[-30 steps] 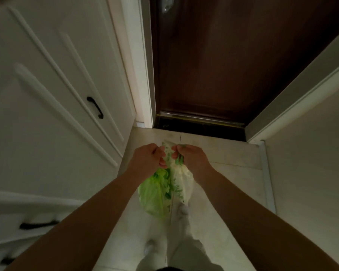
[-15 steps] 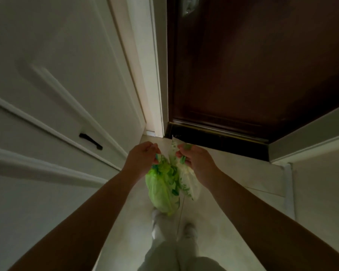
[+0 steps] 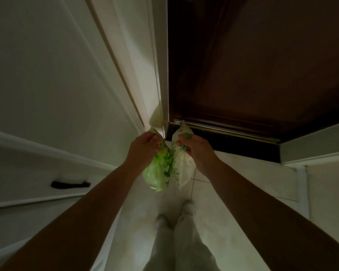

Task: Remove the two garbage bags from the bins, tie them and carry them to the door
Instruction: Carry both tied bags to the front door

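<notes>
Green bag [image 3: 158,174] and white bag [image 3: 182,169] hang below pinching fingers [image 3: 181,142].

**Two bags held up at the door**

Dim light. Left hand [image 3: 143,146] grips the gathered neck of the green bag [image 3: 159,173]; right hand [image 3: 194,148] grips the white bag [image 3: 183,167]. Bags hang side by side, touching, above the tiled floor [image 3: 223,222]. Dark brown door [image 3: 252,65] straight ahead; white cabinet [image 3: 37,94] on the left, black handle [image 3: 70,184].
</notes>
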